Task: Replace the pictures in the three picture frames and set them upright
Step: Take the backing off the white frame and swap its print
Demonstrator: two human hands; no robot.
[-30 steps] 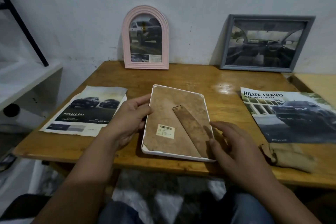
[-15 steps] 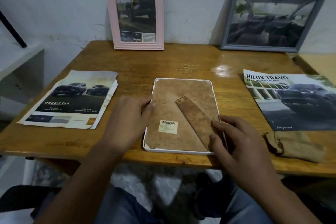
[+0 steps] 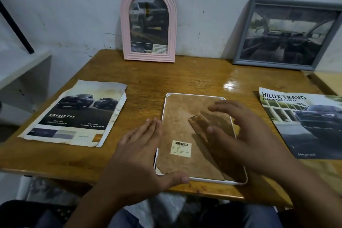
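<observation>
Wooden table (image 3: 185,79) — three frames, two loose prints; left hand (image 3: 137,155), right hand (image 3: 246,139) flat, fingers straight.

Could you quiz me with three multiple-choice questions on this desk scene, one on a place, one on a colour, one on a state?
1. Where does the arched frame stand?
A. against the wall
B. under the left hand
C. on the car brochure

2. What colour is the arched frame?
A. green
B. pink
C. black

3. How does the white frame lie?
A. upright
B. hanging on the wall
C. face-down

Answers:
1 A: the arched frame leans on the wall at the back of the wooden table.
2 B: its rim is pink.
3 C: the white frame shows its brown back and barcode label, between the left hand and right hand.
</observation>
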